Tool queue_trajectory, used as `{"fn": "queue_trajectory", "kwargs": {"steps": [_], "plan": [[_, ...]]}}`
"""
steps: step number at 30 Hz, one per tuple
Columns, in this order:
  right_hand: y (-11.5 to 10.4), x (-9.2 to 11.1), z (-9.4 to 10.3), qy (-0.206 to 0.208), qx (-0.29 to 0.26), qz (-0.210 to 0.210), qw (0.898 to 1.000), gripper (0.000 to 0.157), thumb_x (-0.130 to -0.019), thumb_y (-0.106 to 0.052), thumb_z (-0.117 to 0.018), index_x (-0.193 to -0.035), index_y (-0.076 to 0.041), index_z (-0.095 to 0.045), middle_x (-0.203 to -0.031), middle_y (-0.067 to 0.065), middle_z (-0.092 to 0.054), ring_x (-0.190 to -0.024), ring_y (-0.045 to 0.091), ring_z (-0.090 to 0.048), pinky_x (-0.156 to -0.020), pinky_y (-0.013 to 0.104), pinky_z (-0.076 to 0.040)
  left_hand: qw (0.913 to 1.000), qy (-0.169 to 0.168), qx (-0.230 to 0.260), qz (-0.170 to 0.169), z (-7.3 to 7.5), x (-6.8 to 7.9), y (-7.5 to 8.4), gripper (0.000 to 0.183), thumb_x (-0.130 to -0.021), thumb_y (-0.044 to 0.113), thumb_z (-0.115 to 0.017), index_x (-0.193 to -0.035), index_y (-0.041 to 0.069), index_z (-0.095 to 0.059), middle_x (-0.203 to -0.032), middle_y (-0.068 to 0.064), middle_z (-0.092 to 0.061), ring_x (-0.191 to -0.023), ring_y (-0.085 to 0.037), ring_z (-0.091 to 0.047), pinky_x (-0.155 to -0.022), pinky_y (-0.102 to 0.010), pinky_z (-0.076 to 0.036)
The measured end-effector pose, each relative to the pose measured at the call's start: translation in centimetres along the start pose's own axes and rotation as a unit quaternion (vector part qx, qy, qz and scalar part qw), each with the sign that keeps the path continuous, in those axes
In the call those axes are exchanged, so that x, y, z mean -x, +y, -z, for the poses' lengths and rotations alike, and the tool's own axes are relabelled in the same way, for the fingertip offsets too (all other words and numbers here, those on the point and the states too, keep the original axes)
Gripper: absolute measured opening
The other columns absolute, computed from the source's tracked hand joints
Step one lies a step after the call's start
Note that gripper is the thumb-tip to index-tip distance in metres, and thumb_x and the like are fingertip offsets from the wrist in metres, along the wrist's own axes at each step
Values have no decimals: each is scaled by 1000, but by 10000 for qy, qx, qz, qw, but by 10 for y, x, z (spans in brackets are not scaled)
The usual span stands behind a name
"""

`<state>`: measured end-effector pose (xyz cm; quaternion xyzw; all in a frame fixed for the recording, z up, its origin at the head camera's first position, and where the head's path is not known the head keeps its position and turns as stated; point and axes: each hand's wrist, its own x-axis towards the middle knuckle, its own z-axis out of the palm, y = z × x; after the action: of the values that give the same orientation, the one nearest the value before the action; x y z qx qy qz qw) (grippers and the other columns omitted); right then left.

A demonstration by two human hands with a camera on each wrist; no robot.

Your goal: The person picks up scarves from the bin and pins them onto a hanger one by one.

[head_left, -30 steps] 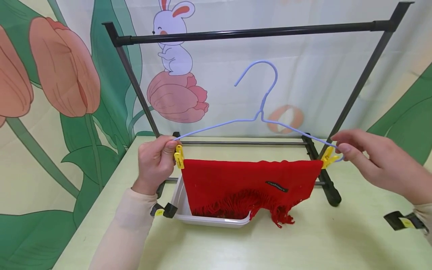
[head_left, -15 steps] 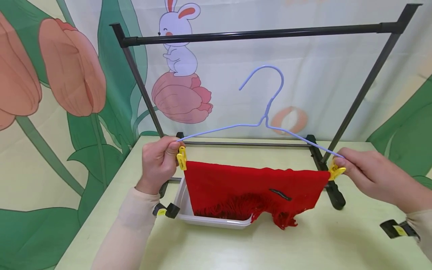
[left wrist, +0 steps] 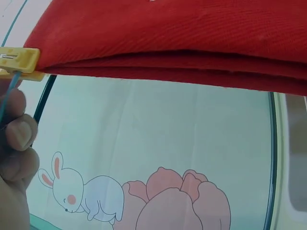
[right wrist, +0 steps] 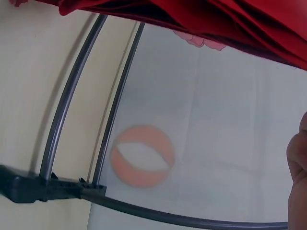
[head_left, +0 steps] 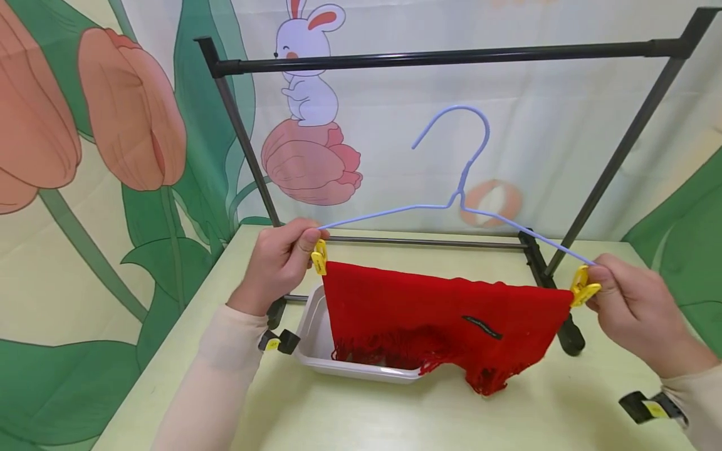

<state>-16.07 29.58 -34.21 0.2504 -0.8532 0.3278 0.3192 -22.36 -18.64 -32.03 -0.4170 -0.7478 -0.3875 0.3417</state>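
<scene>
A blue wire clothes hanger [head_left: 429,206] is held up by its two ends, its hook pointing upward. My left hand [head_left: 282,260] grips the left end, beside a yellow clothes peg [head_left: 319,257]. At the right end, my right hand [head_left: 634,307] pinches the hanger next to a second yellow clothes peg [head_left: 583,287]. Between the pegs hangs a folded red scarf [head_left: 440,300] with a fringe and a small black label. The left wrist view shows the scarf's folded layers and the left peg [left wrist: 21,60] clamped on its corner. The right hand's fingers [right wrist: 298,158] barely show in the right wrist view.
A black garment rack [head_left: 440,58] stands behind the scarf, its top bar above the hanger's hook. On the table [head_left: 350,419], a white tray [head_left: 361,373] sits partly covered by the scarf. A printed curtain [head_left: 383,125] hangs behind the rack.
My right hand has closed round the hanger's right end, which now sits lower. Hanger and scarf have shifted slightly right in the head view, tilting down to the right.
</scene>
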Motion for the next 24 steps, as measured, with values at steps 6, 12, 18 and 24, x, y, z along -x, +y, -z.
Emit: {"fn": "queue_trajectory", "kwargs": {"steps": [6,12,18,24], "plan": [[-5,2,-4,510,11,-120,9986,30,-107,3,-54,-78,-3,-58,-73,-20,-54,-67,-9,-45,-59,9,-40,9967,-158,222,766,5,1,-2,43,-114,35,-50,-108,-3,-69,-75,-11,-66,-61,-14,-61,-64,-17,-55],[-6,1,1,794,240,-336,9960,32,-110,-4,-52,-80,2,-60,-80,-34,-53,-63,-14,-46,-61,4,-41,9648,746,-76,2521,14,-2,-15,33,-116,24,-49,-111,-1,-70,-88,-15,-71,-75,-8,-67,-66,-22,-49],[-5,-2,8,1023,185,-386,9938,35,-111,-5,-50,-79,6,-58,-84,-40,-52,-64,-18,-49,-68,-1,-43,8990,1691,-580,3998,22,5,-62,30,-111,22,-60,-127,-2,-68,-121,-20,-71,-112,-24,-68,-96,-36,-52],[-5,-1,10,1064,201,-537,9927,35,-111,-5,-51,-78,5,-58,-82,-42,-53,-64,-19,-49,-69,-1,-43,8510,1739,-352,4943,27,15,-99,52,-109,29,-65,-153,4,-55,-155,-17,-58,-144,-32,-58,-122,-45,-48]]}}
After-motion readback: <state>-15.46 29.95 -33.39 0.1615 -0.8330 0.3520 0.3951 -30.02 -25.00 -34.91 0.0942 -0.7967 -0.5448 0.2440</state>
